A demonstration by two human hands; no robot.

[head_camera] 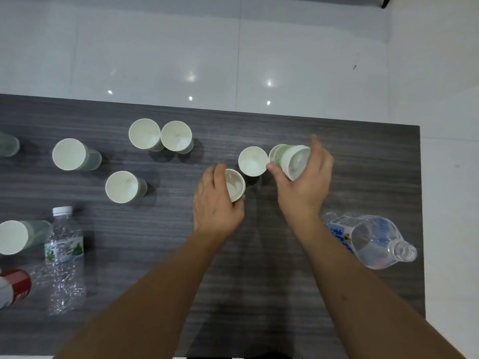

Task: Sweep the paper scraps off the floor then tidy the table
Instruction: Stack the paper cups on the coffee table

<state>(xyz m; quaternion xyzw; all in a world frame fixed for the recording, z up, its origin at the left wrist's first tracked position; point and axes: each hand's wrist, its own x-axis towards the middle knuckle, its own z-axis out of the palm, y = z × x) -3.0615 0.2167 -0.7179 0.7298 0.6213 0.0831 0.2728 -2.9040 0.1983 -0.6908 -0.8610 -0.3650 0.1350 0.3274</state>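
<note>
— Both forearms came up from the near edge of the dark wood-grain table point(363, 177), didn't they? What were the hands doing?

— Each had a paper cup. The left hand point(217, 203) was curled round an upright cup point(236, 184), fingers wrapped over its near side. The right hand point(305, 182) gripped a tilted cup point(291, 160) lifted off the surface, its base turned toward the camera, thumb on one side and fingers on the other.

— And between them?

— A third cup point(253, 161) stood upright, just beside the tilted one's rim.

— Where were the others?

— To the left, well apart from the hands: a touching pair of cups point(160, 134) near the far edge, a single cup point(121, 187) nearer, another cup point(69, 154) farther left, and one cup at the left edge point(13, 237).

— Any bottles?

— A capped clear bottle point(64, 252) stood at the left with a red can point(15, 286) beside it. An uncapped clear bottle with a blue label point(370, 240) lay on its side, right of the right wrist. Beyond the table lay glossy white floor point(233, 60).
</note>
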